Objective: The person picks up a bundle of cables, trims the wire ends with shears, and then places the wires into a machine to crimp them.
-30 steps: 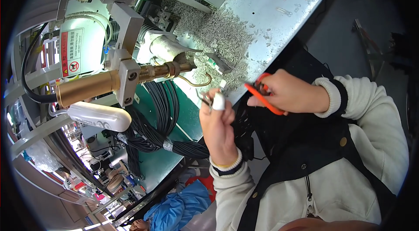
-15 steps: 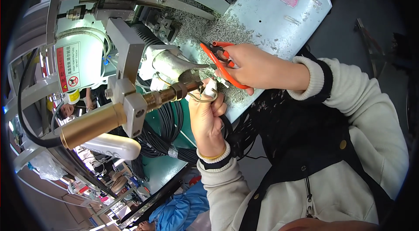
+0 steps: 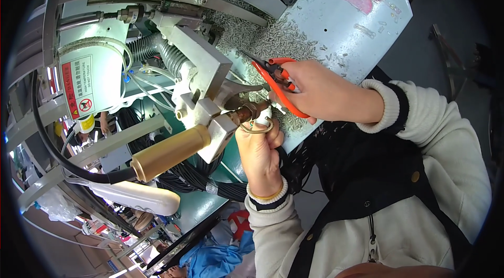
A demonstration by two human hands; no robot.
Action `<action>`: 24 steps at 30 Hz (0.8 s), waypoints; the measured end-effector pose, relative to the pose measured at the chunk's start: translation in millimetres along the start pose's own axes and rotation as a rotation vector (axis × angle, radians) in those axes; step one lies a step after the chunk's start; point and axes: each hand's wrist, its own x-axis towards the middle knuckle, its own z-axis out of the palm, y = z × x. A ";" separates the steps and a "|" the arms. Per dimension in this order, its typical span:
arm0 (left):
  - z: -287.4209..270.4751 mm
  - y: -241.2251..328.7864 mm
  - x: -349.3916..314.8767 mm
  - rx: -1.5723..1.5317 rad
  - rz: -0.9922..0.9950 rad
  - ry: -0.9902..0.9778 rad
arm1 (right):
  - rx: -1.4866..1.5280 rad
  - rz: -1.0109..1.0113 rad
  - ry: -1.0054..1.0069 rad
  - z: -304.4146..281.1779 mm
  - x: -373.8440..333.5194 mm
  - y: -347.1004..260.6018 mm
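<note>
My left hand (image 3: 260,149) is closed round a small white part (image 3: 264,115), pinched in the fingertips. That part sits right at the brown tip (image 3: 253,111) of a soldering iron; I cannot tell whether they touch. The iron's gold handle (image 3: 170,153) is clamped in a metal bracket (image 3: 203,62). In my right hand (image 3: 325,91) lies a pair of orange-handled pliers (image 3: 281,91), jaws pointing up and left, away from the iron. The fingertips of both hands are close together, and a small white piece shows between them. A metal suction nozzle (image 3: 236,91) is just behind the iron's tip.
Many short metal clippings (image 3: 289,36) cover the pale worktop (image 3: 367,41). Bundles of black cable (image 3: 184,178) hang below the iron. A warning label (image 3: 79,86) is on the machine's guard at left. A person in blue (image 3: 210,259) is at lower left.
The clamped iron and its bracket have slid right, bringing the block close to my left hand. Both hands keep their grips. The whole view has shifted slightly.
</note>
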 end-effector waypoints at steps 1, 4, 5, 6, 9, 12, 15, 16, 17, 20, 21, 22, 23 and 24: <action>-0.1 -0.4 -0.3 0.000 0.003 -0.001 | 0.014 0.008 -0.003 -0.2 -0.8 -0.7; -2.7 0.6 1.2 0.016 -0.010 -0.024 | 0.025 0.018 -0.002 1.1 -2.1 -3.3; -3.9 0.8 1.1 0.016 0.003 -0.027 | 0.027 0.029 0.005 2.2 -2.7 -3.7; -5.4 0.4 0.7 0.017 -0.001 -0.036 | 0.027 0.041 0.011 3.4 -3.5 -4.0; -5.8 -1.2 -5.1 0.012 -0.002 -0.050 | 0.058 0.025 -0.026 2.8 -5.0 -0.6; -4.9 -3.9 -15.4 0.014 -0.010 -0.006 | 0.103 0.022 -0.066 3.6 -15.8 3.5; -11.1 -8.3 -35.2 -0.094 -0.051 -0.099 | 0.166 0.032 -0.097 7.5 -33.5 2.2; -13.2 -10.5 -42.3 -0.146 -0.073 -0.147 | 0.188 0.036 -0.122 8.4 -39.6 0.8; -13.4 -12.5 -49.2 -0.150 -0.072 -0.144 | 0.210 0.041 -0.146 9.1 -45.3 -0.5; -8.1 -16.2 -67.9 -0.149 -0.052 -0.149 | 0.247 0.051 -0.180 10.2 -55.8 -1.4; -8.1 -18.6 -72.7 -0.151 -0.049 -0.149 | 0.265 0.056 -0.186 10.2 -58.7 -1.4; -8.1 -21.0 -77.4 -0.098 -0.012 -0.133 | 0.283 0.061 -0.192 9.8 -61.7 -1.3; -8.9 -24.1 -82.0 -0.045 0.028 -0.114 | 0.279 0.061 -0.199 10.7 -63.7 2.5; -9.0 -27.1 -85.2 0.007 0.067 -0.094 | 0.196 -0.008 -0.142 12.2 -64.5 9.0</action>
